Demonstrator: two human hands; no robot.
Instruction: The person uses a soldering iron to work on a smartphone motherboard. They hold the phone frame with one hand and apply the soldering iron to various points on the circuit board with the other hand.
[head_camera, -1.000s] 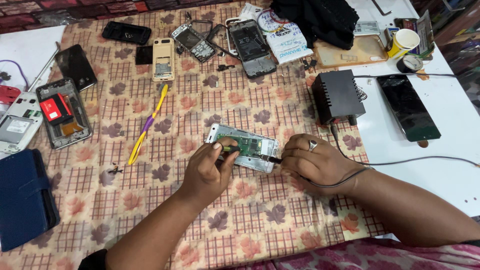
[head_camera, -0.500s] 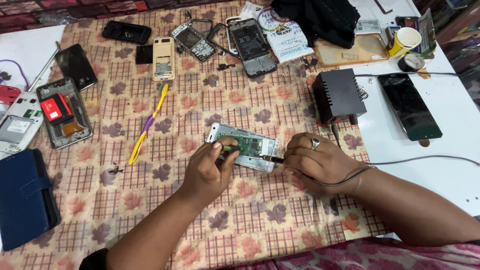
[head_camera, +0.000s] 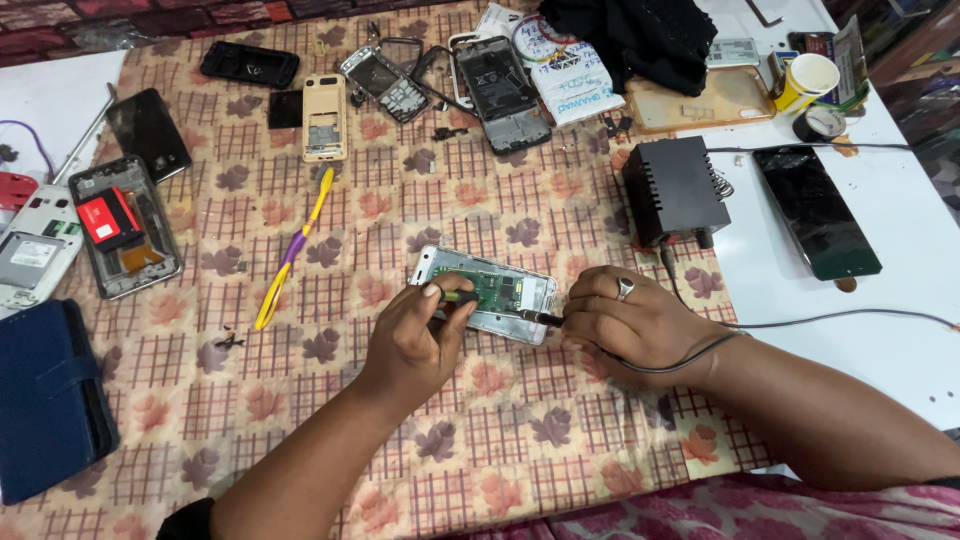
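Observation:
An opened phone with a green circuit board lies on the patterned cloth at the centre. My left hand pinches a thin dark tool whose tip rests on the board. My right hand, with a ring on one finger, grips a soldering iron; its metal tip touches the phone's right end. The iron's cable runs off to the right across the white table.
A black power box stands behind my right hand, with a dark phone beside it. Dismantled phones and frames lie along the back. A yellow-purple tool, a phone with a red battery and a blue wallet case lie left.
Both hands stay on the opened phone with only tiny shifts. Nothing else on the table has moved.

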